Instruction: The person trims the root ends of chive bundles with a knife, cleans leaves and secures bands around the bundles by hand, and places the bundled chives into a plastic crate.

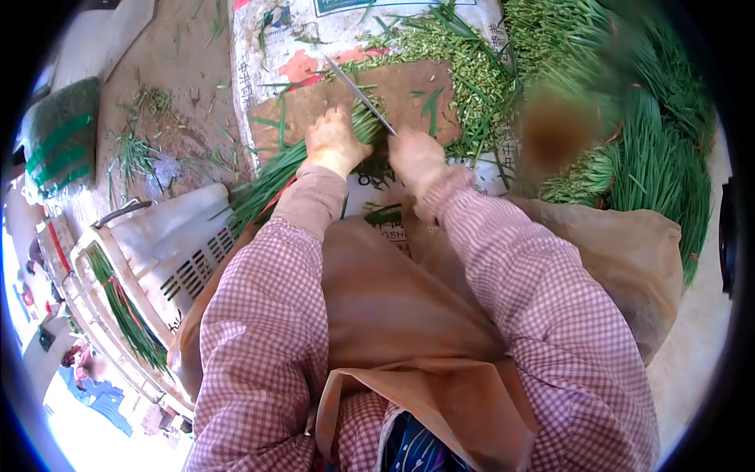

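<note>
My left hand (pixel 334 141) is closed round a bundle of long green stalks (pixel 271 175), whose cut ends point up and right on a brown board (pixel 425 82). In my right hand (pixel 418 160) is a knife (pixel 358 93), its thin blade slanting up and left across the stalk ends. The board lies on a white printed sack (pixel 275 63). Small chopped green pieces (pixel 476 94) are scattered along the board's top and right edges.
Large bundles of green stalks (pixel 661 165) tied with red bands are piled at the right. A white crate (pixel 177 244) stands at the left, with another tied bundle (pixel 122 307) beside it. A green-marked sack (pixel 63 138) is at the upper left. One person (pixel 82 366) shows far off, lower left.
</note>
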